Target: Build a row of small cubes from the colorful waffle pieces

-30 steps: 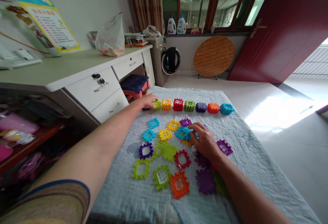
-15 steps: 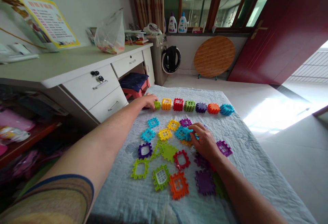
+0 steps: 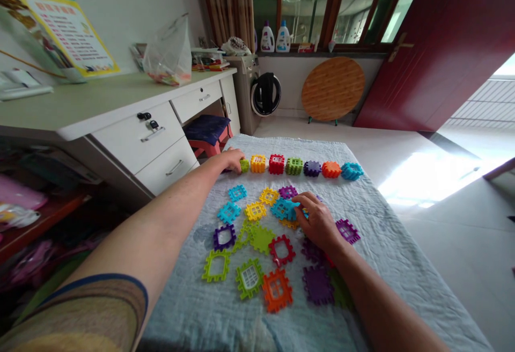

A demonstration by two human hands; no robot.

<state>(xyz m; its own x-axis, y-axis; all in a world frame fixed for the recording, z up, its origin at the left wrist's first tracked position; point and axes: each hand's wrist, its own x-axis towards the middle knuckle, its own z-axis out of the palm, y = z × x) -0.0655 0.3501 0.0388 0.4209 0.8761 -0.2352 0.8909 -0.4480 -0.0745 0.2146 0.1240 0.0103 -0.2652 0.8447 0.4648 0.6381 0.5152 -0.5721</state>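
Four blocks (image 3: pixel 313 168) are seen right of the red block (image 3: pixel 277 164). Left of it, one green block (image 3: pixel 244 166) is touched by the left hand (image 3: pixel 233 157); nearer, a blue piece (image 3: pixel 281 209) by the right hand (image 3: pixel 319 220). Gripping can't be told.

Left hand (image 3: pixel 233 158) at green cube (image 3: pixel 244 166), right hand (image 3: pixel 318 219) at blue panel (image 3: pixel 279 209)

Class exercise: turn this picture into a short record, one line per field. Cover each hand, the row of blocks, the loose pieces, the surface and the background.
Left hand: at a lime block; grip unclear
Right hand: fingers at a blue window piece; grip unclear
Row, rightward from lime: yellow block, red block, green block, dark purple block, orange block, blue block
Loose pieces: include a solid lime panel and solid purple panel
Surface: pale blue cloth
Background: washing machine, round wooden board
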